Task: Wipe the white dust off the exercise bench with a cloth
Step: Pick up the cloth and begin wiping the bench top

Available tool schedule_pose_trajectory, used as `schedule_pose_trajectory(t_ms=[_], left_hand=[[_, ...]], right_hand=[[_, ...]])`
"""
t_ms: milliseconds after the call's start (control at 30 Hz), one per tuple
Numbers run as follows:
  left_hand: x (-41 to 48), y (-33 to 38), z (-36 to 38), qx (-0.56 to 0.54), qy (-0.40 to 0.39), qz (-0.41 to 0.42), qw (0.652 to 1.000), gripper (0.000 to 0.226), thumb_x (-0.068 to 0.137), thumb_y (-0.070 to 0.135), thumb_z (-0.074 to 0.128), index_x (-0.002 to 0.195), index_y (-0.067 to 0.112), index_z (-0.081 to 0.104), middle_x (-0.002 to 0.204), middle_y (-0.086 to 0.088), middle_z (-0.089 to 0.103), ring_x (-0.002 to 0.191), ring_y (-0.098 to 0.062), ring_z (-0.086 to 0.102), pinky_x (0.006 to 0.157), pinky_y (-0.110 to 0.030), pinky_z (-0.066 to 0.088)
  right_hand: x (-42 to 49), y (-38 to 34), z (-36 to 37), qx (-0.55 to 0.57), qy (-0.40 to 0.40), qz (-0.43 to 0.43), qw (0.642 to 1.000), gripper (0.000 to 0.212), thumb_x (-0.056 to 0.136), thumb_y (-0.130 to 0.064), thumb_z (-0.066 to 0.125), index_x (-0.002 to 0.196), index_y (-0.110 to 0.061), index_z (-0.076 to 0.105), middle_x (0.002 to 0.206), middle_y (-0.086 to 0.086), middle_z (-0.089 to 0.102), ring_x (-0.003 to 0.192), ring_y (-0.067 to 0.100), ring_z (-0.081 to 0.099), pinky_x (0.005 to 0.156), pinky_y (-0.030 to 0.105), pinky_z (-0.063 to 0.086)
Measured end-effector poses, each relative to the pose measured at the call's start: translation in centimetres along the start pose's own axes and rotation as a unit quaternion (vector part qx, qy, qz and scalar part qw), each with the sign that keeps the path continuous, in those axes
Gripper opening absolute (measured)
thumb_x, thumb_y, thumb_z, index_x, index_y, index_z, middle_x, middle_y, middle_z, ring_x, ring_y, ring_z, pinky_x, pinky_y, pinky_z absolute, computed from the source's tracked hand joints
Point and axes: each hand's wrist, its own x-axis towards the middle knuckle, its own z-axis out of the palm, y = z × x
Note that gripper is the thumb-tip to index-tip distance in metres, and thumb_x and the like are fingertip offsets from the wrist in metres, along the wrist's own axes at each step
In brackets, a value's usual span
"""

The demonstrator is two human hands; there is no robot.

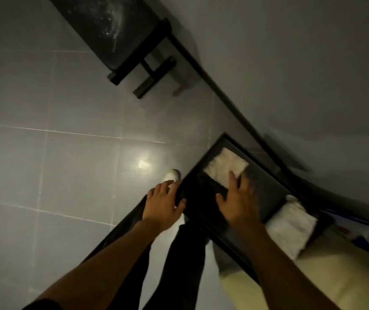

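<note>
Also, white towel [291, 227] lies in tray [268, 186] with cloth [222, 164].

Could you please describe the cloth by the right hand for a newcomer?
Find the black tray by the wall. The cloth lies at its far end, at the fingertips of the right hand. It is cream; the other cloth is white.

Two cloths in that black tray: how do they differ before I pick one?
The cream cloth lies at the tray end nearer the bench; the white cloth lies at the opposite end. The cream cloth is warmer in colour, the white cloth paler. Fingertips of the right hand touch the cream cloth; nothing touches the white cloth. Both lie inside the black tray.
</note>
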Motion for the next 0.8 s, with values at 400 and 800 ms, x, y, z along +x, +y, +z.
schedule_pose_trajectory(t_ms=[400, 800], left_hand=[[3.5, -4.3, -1.0, -0.068, 0.027, -0.027, 0.997, 0.064, 0.102, 0.055, 0.043, 0.159, 0.03, 0.026, 0.162, -0.001, 0.037, 0.146, -0.023, 0.032, 0.122, -0.043, 0.025], [-1.8, -5.3, -7.4, -0.074, 0.061, -0.05, 0.994, 0.064, 0.094, 0.055, 0.037, 0.149, 0.026, 0.046, 0.15, -0.004, 0.051, 0.137, -0.026, 0.044, 0.11, -0.043, 0.035]], right_hand=[[9.3, -1.7, 2.6, -0.188, 0.064, -0.081, 0.977, 0.078, 0.071, -0.048, 0.08, 0.133, -0.016, 0.046, 0.126, 0.017, 0.05, 0.111, 0.036, 0.051, 0.095, 0.05, 0.043], [-0.5, -9.2, -4.4, 0.057, 0.029, -0.162, 0.985, 0.035, 0.093, -0.016, 0.059, 0.126, -0.017, 0.048, 0.127, 0.01, 0.045, 0.086, 0.02, 0.052, 0.069, 0.023, 0.039]])
